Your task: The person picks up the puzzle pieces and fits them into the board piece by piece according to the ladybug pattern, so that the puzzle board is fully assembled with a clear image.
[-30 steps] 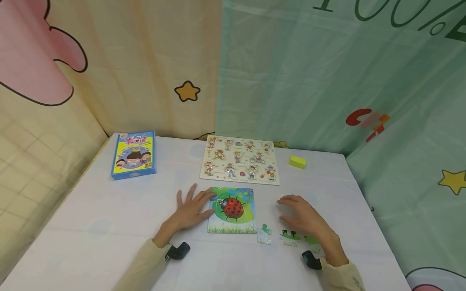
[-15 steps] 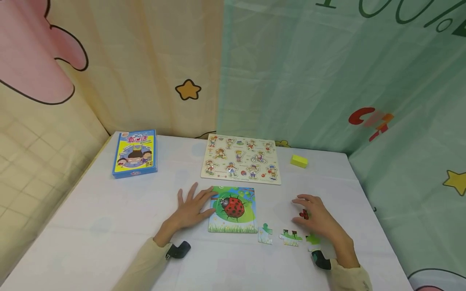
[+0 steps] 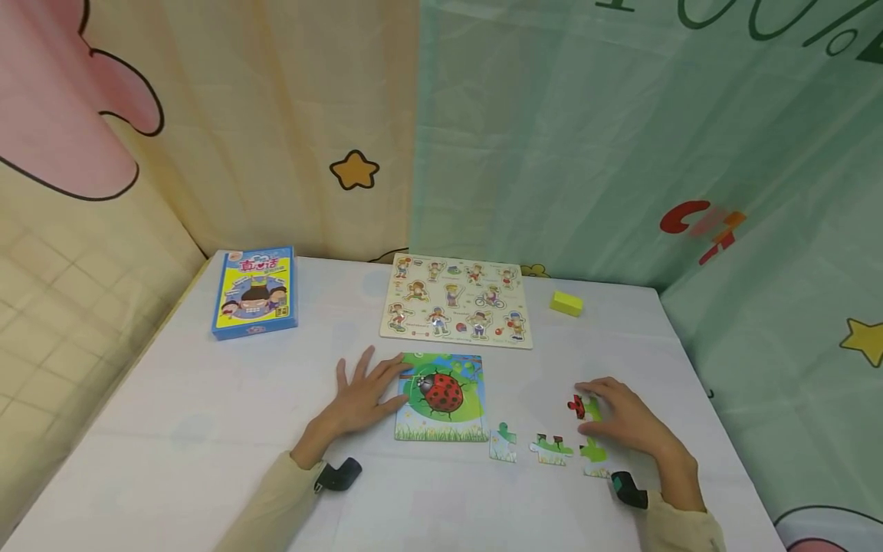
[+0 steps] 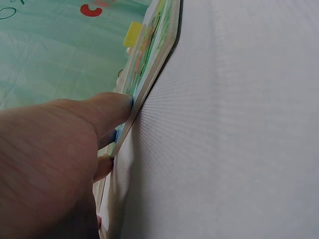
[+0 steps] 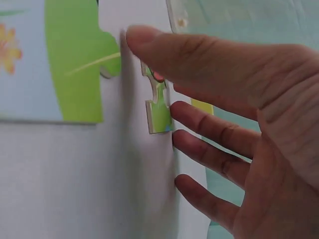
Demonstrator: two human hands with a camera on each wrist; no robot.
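My left hand (image 3: 362, 402) rests with spread fingers on the left edge of a square ladybug puzzle (image 3: 448, 410). In the left wrist view its thumb (image 4: 117, 107) touches the puzzle board's side (image 4: 159, 69). My right hand (image 3: 628, 418) is at a green puzzle piece (image 3: 592, 409), partly covered by it, beside a small red piece (image 3: 576, 407). The right wrist view has the thumb and fingers apart around the green piece (image 5: 160, 114); whether they touch it is unclear. Loose pieces lie nearby: a pale grassy one (image 3: 503, 443), a wide one (image 3: 552, 450) and a green corner one (image 3: 595, 458).
Behind the puzzle lies a white board (image 3: 455, 301) with pictures of children. A blue and yellow box (image 3: 255, 294) stands at the back left, and a yellow block (image 3: 566, 303) at the back right. Printed curtains (image 3: 538, 153) border the white table (image 3: 172, 429).
My right hand has moved right and slightly toward me, uncovering the red piece and then part of the green piece. The left hand stays on the puzzle.
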